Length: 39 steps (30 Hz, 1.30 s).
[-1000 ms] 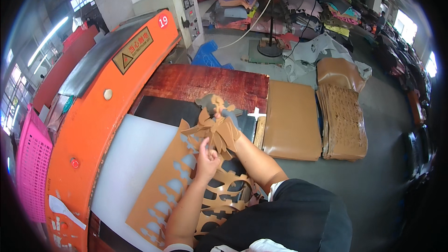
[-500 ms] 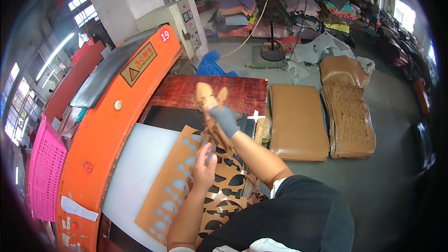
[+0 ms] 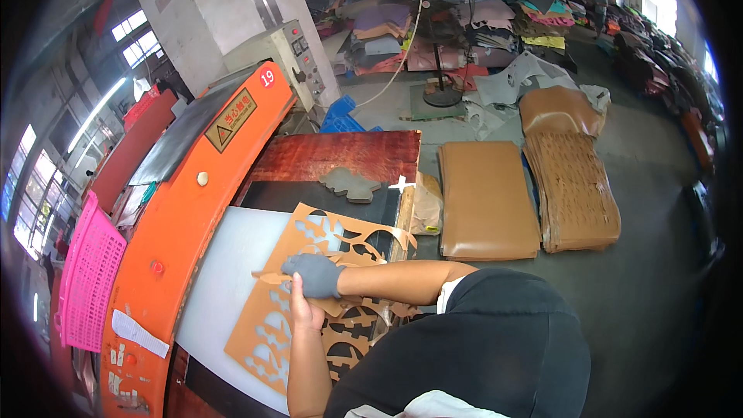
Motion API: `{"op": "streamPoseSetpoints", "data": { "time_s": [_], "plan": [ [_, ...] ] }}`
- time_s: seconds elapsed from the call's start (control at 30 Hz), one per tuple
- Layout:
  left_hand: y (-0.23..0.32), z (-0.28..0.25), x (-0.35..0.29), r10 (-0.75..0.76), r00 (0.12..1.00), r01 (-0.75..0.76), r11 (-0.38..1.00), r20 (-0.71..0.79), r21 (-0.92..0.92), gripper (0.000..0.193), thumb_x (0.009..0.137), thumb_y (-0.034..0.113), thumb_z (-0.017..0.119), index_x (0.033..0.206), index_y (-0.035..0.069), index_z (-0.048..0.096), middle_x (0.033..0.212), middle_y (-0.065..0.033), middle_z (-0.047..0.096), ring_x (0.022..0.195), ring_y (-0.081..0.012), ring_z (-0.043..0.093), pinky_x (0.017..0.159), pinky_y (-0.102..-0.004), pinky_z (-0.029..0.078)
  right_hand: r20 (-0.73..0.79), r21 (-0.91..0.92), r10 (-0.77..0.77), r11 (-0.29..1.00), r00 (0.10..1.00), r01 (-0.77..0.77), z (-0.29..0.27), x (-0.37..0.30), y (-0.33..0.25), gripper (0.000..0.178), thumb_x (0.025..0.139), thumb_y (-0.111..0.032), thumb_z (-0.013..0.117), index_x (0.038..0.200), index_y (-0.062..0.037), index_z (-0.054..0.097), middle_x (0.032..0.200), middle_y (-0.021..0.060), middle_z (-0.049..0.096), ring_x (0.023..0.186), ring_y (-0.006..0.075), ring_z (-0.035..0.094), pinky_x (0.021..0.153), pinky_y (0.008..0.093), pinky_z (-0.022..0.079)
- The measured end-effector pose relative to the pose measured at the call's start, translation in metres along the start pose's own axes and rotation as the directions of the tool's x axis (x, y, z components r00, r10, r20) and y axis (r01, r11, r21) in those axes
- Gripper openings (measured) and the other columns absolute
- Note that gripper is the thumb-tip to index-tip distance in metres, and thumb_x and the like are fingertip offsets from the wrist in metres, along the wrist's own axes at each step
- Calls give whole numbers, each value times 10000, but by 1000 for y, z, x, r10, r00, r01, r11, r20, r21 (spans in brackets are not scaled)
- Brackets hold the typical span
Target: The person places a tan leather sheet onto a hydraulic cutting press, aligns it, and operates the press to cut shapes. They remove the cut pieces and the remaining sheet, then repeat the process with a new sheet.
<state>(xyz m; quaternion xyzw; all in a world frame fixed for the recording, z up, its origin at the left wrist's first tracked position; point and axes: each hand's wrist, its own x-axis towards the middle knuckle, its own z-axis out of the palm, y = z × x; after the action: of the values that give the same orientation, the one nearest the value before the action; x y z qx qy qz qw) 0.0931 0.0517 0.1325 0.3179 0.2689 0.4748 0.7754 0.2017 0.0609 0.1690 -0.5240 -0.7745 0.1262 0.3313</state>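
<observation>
My right hand (image 3: 316,275), in a grey glove, is closed on tan cut leather pieces (image 3: 268,278) whose ends stick out to its left. Directly below it my bare left hand (image 3: 304,311) meets the glove, thumb raised; its fingers are mostly hidden behind the pieces and the glove. Under both hands lies a tan leather sheet (image 3: 251,334) with rows of shaped holes, partly on a white cutting board (image 3: 224,263). Beyond the hands, a grey shaped block (image 3: 350,184), perhaps a cutting die, rests where the dark red board (image 3: 340,149) meets a black surface.
An orange press beam (image 3: 193,209) runs along the left, with a pink basket (image 3: 91,279) beyond it. Stacked tan sheets (image 3: 489,201) and a stack of cut sheets (image 3: 579,193) stand at the right. A blue plastic stool (image 3: 340,114) is behind the board.
My right hand has come down and left from over the red board, bringing leather pieces to my left hand. The grey block, hidden before, now shows. The view has shifted slightly.
</observation>
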Motion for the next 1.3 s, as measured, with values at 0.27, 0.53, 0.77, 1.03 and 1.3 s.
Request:
{"op": "streamPoseSetpoints", "data": {
  "time_s": [0.27,0.53,0.77,1.03,1.3],
  "plan": [
    [-2,-2,-30,-34,995,42,995,89,-89,572,923,473,410,1336,80,361,1346,-87,419,1226,-259,408,1029,-424,321,177,84,-39,996,983,24,-29,-29,-22,310,756,-248,561,981,-36,569,932,198,586,913,345,579,775,437,456],
    [-18,-11,-36,-38,964,50,998,264,-38,534,943,431,404,1341,77,359,1345,-97,427,1241,-253,394,1047,-429,308,227,-240,-157,948,961,211,-42,-46,-19,383,730,-233,563,1058,-36,565,970,166,571,879,340,564,784,416,442],
    [-26,-3,-55,-116,974,130,989,193,-63,496,962,376,372,1344,61,354,1355,-106,419,1243,-262,396,1045,-421,316,-9,59,-223,973,975,224,-60,-82,-1,512,760,-319,587,1190,-52,511,1147,175,526,1077,344,501,889,416,412],
    [-16,-7,-67,-44,983,62,993,180,-98,412,936,199,469,1300,17,404,1265,-124,499,1163,-233,484,968,-391,407,398,744,80,555,914,-373,-62,-90,62,631,829,-419,577,1288,-10,432,1195,129,531,1099,198,504,938,310,394],
    [-9,23,-63,226,973,-210,943,-37,257,265,914,179,489,1135,33,484,1076,-57,551,1006,-141,516,894,-293,399,584,784,239,81,775,-616,-58,-72,76,519,865,-244,589,1295,-12,413,1109,56,544,1012,141,528,853,274,443]
  ]
}}
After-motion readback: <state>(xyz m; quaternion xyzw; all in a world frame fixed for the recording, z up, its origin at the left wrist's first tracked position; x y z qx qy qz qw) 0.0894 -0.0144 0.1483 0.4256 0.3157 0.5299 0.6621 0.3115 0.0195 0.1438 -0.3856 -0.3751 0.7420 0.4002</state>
